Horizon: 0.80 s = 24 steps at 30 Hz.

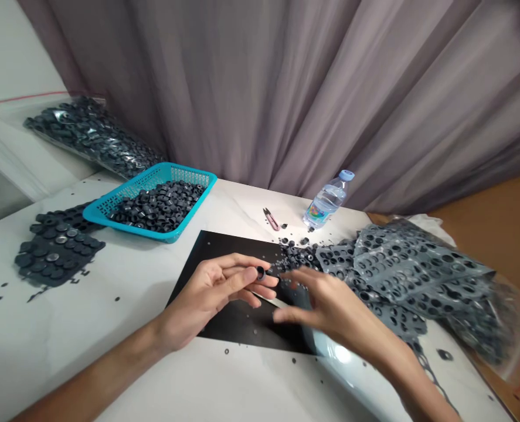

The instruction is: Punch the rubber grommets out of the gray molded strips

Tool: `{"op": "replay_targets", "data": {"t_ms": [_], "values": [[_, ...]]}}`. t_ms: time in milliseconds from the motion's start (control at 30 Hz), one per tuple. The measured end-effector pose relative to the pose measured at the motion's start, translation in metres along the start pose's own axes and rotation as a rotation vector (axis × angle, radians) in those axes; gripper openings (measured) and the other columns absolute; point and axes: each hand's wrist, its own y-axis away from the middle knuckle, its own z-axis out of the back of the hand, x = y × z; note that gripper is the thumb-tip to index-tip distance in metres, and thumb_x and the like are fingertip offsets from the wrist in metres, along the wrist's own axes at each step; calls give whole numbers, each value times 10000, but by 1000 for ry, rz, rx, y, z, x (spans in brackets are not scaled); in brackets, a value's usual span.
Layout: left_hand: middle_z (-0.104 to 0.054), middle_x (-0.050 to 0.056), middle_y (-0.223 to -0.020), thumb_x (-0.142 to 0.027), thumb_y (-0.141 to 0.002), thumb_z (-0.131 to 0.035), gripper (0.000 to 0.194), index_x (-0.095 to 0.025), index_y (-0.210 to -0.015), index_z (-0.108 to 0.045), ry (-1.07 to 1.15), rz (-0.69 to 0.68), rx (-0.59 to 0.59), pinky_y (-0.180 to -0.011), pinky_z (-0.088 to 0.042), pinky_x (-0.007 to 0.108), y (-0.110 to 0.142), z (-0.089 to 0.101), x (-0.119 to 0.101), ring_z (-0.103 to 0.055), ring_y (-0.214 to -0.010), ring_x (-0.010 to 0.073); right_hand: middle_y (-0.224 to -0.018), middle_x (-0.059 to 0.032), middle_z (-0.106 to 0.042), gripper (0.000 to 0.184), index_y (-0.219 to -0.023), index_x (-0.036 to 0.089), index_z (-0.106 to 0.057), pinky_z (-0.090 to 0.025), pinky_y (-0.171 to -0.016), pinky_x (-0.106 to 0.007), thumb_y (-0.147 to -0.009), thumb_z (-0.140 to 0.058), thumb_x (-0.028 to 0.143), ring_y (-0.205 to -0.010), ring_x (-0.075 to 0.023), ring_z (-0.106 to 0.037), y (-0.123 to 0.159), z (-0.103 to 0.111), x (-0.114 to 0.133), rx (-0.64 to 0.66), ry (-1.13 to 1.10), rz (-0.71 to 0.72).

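Between the thumb and fingers of my left hand (218,287) is a small black rubber ring (260,273), its round opening turned partly toward me. My right hand (323,299) is just to the right, thumb and fingers apart and slightly blurred, with nothing visible between them. Both hands are above a black mat (233,331). A thin pale strip (269,300) shows between the hands; its ends are hidden. Beyond my right fingers is a pile of small black rubber pieces (301,256).
A blue basket (163,235) of black pieces and a filled plastic bag (88,135) are at left, near dark rubber sheets (57,252). Pink thread snips (272,219) and a water bottle (328,202) stand behind. Perforated grey sheets (409,269) heap at right.
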Motion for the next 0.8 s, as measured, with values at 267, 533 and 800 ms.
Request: {"op": "replay_targets", "data": {"t_ms": [267, 533, 800], "values": [[-792, 115, -1060, -389, -955, -709, 309, -169, -1169, -748, -20, 5, -8, -810, -616, 277, 0, -1, 0, -758, -978, 220, -1227, -240, -629, 399, -1183, 84, -657, -486, -884, -399, -1061, -460, 408, -1150, -335, -573, -156, -19, -41, -211, 420, -215], [-771, 133, -1155, -384, -963, -699, 346, -168, -1232, -728, -9, 1, 10, -880, -613, 321, -2, 3, 2, -750, -1038, 240, -1178, -276, -632, 292, -1060, 45, -691, -465, -881, -395, -985, -409, 36, -1090, -314, -600, -177, -46, -43, -169, 398, -253], [-786, 120, -1098, -380, -878, -792, 418, -157, -1225, -726, -162, -59, -89, -852, -605, 282, -5, 7, 6, -763, -960, 219, -1133, -155, -654, 315, -1160, 133, -591, -471, -834, -321, -1104, -306, 256, -958, -225, -633, -125, -15, -22, -287, 215, -169]]}}
